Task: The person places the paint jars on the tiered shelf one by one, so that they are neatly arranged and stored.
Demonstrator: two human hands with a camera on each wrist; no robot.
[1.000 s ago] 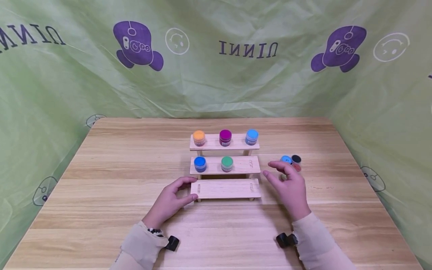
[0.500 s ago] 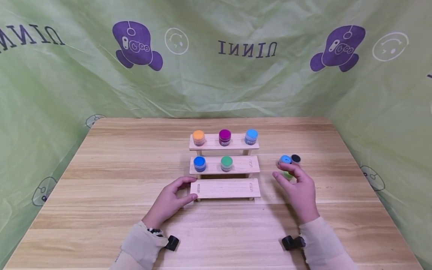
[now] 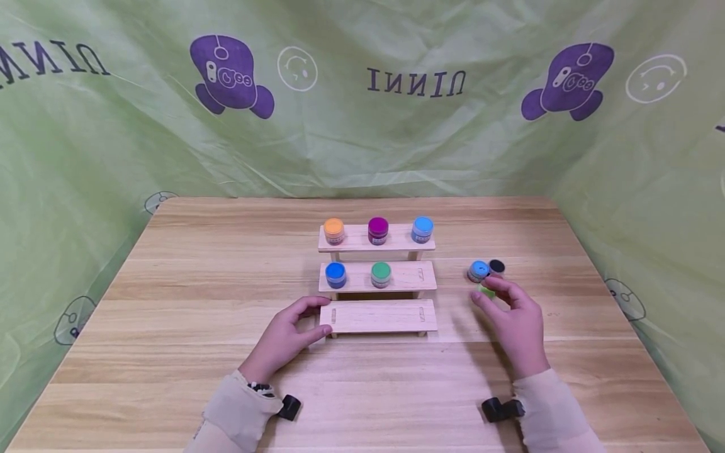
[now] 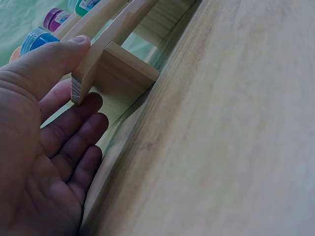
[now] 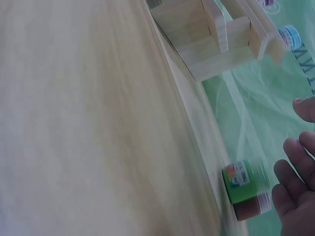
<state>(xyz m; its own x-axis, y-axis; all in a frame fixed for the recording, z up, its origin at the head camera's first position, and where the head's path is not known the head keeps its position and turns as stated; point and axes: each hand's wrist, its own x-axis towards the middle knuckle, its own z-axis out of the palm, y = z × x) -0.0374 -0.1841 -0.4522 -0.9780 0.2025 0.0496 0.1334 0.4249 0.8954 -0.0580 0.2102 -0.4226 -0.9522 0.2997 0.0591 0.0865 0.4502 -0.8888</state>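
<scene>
A three-tier wooden stand sits mid-table. My left hand holds the left end of its lowest step; in the left wrist view the thumb rests on top and fingers lie behind and under the step's end. At the right, my right hand reaches over a light green paint jar, thumb and fingers apart. The right wrist view has the green jar upright beside a red-brown jar, the fingers clear of both. In the head view the hand hides the red-brown jar.
Behind the green jar stand a blue jar and a black-lidded jar. The top step carries orange, purple and light blue jars. Dark blue and green jars stand on the middle step.
My right hand has moved right and slightly toward me, from beside the stand to the light green jar. The left hand and the stand stay in place.
</scene>
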